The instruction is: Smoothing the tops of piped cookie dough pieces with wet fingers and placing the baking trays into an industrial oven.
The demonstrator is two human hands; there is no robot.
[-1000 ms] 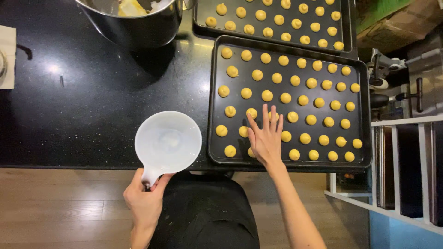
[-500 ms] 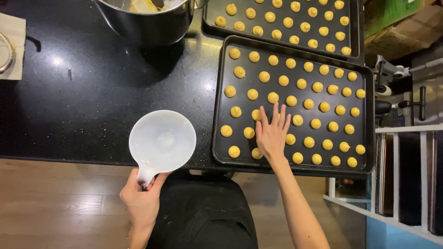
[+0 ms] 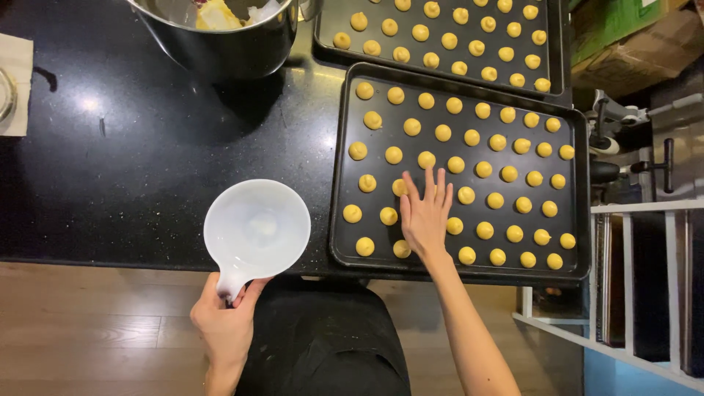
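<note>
My left hand (image 3: 224, 323) grips the handle of a white plastic bowl (image 3: 257, 229) at the front edge of the black counter (image 3: 147, 161). My right hand (image 3: 425, 214) lies flat, fingers together, on a black baking tray (image 3: 339, 220) covered with several rows of small yellow dough balls (image 3: 484, 169). The palm covers a few balls near the tray's front left part.
A second black tray (image 3: 326, 45) with several yellow dough balls lies behind the first. A large metal mixing bowl (image 3: 220, 44) with yellow dough stands at the back. A metal rack (image 3: 638, 286) and a cardboard box (image 3: 631, 44) are on the right.
The view has shifted a little. My right hand has stayed flat on the tray with its fingers drawn closer together. The left hand still holds the white bowl.
</note>
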